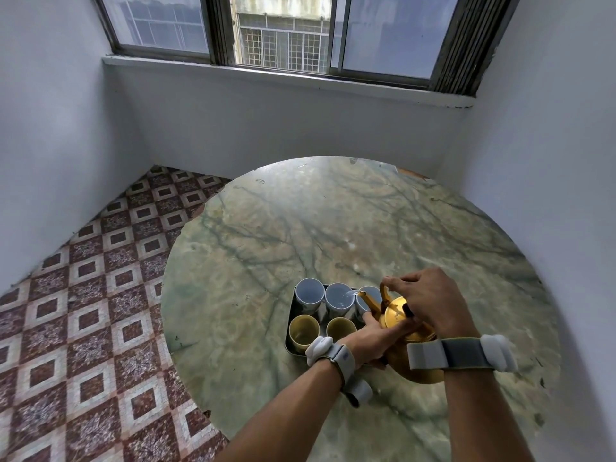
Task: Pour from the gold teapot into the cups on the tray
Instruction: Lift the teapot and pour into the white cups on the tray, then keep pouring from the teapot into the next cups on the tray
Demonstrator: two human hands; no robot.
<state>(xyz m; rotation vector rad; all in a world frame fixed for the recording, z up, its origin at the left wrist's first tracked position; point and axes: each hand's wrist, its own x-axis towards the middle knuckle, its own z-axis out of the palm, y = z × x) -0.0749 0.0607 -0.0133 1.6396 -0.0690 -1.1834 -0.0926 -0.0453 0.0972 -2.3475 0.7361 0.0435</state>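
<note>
The gold teapot (396, 316) is tilted to the left over a dark metal tray (289, 331). My right hand (430, 301) grips its arched handle from above. My left hand (376, 335) presses flat on the lid and the pot's side. A thin clear stream leaves the spout and falls into the middle white cup (338, 296). Another white cup (308, 291) stands to its left, and a third white cup (366, 295) sits partly behind the spout. Two yellow cups (303, 330) (340, 326) stand in the tray's near row.
The tray rests on a round green marble table (333, 235) set close to white walls at the back and right. Patterned red and white tiled floor (100, 295) lies to the left. Both wrists wear grey straps with white sensors.
</note>
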